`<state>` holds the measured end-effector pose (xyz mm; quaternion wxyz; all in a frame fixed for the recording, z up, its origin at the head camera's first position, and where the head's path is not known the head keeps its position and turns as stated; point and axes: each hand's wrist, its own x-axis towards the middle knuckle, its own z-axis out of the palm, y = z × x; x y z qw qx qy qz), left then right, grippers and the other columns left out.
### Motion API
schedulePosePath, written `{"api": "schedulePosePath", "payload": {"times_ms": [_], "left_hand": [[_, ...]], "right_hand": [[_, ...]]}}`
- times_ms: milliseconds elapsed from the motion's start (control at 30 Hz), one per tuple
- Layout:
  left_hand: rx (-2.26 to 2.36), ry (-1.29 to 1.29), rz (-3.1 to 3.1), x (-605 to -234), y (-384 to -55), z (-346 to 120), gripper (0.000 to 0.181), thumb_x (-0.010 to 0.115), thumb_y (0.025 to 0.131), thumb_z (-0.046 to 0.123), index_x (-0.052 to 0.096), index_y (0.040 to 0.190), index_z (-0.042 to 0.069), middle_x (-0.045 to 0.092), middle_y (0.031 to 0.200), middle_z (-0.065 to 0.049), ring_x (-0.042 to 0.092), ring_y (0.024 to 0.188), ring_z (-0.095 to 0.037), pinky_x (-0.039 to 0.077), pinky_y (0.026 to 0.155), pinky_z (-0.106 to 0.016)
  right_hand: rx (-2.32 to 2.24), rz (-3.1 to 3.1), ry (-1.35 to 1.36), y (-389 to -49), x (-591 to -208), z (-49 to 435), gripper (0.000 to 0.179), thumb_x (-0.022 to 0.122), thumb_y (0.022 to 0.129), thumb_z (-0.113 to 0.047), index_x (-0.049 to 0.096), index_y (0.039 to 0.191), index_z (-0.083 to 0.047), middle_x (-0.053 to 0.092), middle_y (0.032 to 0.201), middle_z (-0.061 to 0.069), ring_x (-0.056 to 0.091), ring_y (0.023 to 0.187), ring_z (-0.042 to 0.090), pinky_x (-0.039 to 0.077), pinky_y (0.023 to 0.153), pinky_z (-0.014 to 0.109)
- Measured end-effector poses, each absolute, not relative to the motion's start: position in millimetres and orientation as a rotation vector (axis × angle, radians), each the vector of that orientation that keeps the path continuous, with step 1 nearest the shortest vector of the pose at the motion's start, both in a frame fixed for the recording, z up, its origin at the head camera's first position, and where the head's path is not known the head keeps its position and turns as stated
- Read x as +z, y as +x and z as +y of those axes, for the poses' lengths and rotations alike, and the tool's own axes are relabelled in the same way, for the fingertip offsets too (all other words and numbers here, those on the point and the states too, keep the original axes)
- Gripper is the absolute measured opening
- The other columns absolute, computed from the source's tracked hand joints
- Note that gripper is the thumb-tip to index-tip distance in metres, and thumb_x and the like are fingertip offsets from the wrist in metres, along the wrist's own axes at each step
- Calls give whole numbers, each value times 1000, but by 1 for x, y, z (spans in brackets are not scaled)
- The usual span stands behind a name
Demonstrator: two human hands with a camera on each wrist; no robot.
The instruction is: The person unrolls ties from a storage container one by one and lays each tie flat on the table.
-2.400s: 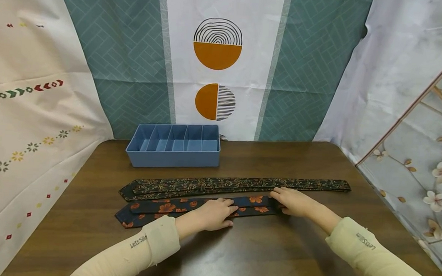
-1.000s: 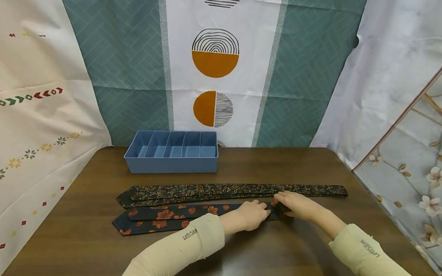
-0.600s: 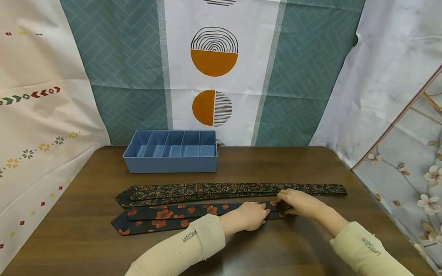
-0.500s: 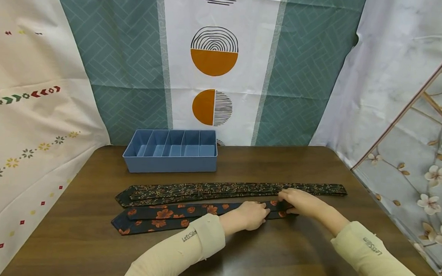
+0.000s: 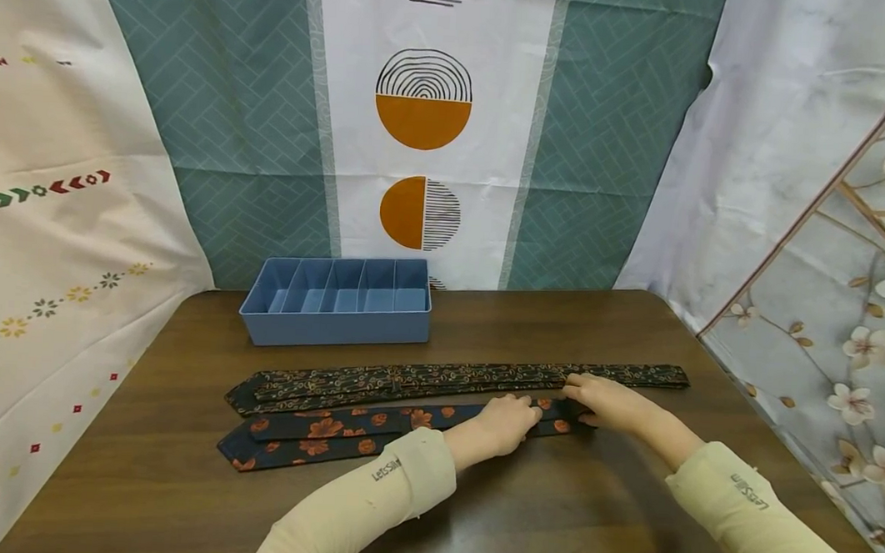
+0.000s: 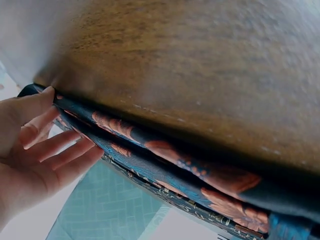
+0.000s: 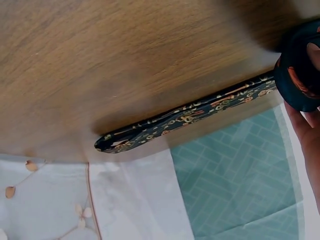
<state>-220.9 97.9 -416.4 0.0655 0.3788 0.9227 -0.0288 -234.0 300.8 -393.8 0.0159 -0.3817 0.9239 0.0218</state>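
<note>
A dark navy necktie with orange flowers (image 5: 313, 447) lies folded lengthwise across the table. My right hand (image 5: 610, 402) grips its right end, which bends into a loop; in the right wrist view the thumb sits inside this dark loop (image 7: 292, 85) and fingers lie outside it. Further left my left hand (image 5: 498, 426) rests on the same tie. In the left wrist view its thumb touches the near edge and its fairly straight fingers (image 6: 75, 155) reach the far edge. Just behind lies a second necktie, black with a small gold pattern (image 5: 445, 378), also folded.
A blue box (image 5: 334, 329) with several compartments stands at the back left of the brown wooden table (image 5: 560, 324). Patterned cloths hang around the table's back and sides, including a green and white one (image 5: 614, 152) behind it.
My left hand has moved right along the flowered tie, closer to my right hand. The right hand has shifted slightly right with the tie's end. The patterned tie and the box have stayed put.
</note>
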Motion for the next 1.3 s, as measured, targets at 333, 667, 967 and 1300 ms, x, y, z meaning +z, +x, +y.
{"api": "schedulePosePath", "payload": {"times_ms": [333, 667, 967, 1300], "left_hand": [[-158, 1188, 2802, -419, -221, 99, 42, 61, 92, 22, 54, 133, 29, 57, 127, 6, 57, 109, -13, 54, 79, -25], [-266, 1199, 2783, -416, -218, 99, 44, 55, 95, 25, 47, 139, 30, 49, 136, 7, 52, 114, -15, 53, 83, -29], [-256, 1214, 2725, -410, -218, 107, 50, 51, 96, 37, 38, 145, 30, 32, 153, 5, 37, 138, -16, 44, 103, -32], [-290, 1249, 2695, -413, -218, 129, 54, 47, 97, 40, 30, 148, 31, 27, 154, 8, 32, 140, -12, 41, 106, -28]], "right_hand": [[108, 2890, -1129, -234, -390, 306, 32, 78, 75, -8, 60, 101, -5, 65, 103, 12, 63, 98, 31, 53, 84, 44], [103, 2882, -1177, -234, -390, 312, 39, 79, 74, -6, 62, 109, -3, 60, 99, 8, 61, 91, 27, 53, 78, 41], [92, 2884, -1096, -235, -390, 315, 36, 78, 73, -6, 59, 103, -4, 63, 102, 11, 62, 96, 32, 53, 81, 44], [109, 2847, -1011, -236, -391, 317, 39, 75, 77, -5, 59, 111, 1, 58, 119, 28, 58, 108, 44, 50, 87, 53]]}}
